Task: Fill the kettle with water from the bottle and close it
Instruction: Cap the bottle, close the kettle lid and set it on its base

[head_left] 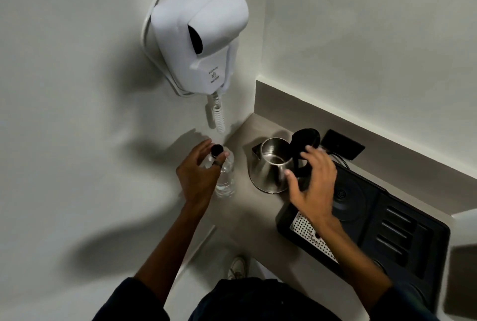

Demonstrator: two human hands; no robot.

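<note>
A steel kettle [268, 173] stands on the counter with its black lid [305, 137] flipped up and its mouth uncovered. My right hand [313, 184] curls around the kettle's black handle. To the left stands a clear water bottle [227, 178] with a black cap [216, 149] on top. My left hand [198, 173] wraps the bottle's upper part from the left, fingers near the cap. The bottle is upright and holds water.
A black tray [392, 220] with the kettle's round base and a perforated metal insert lies right of the kettle. A white wall-mounted hair dryer [201, 36] with a coiled cord hangs above the bottle. A black wall socket [343, 144] sits behind the kettle.
</note>
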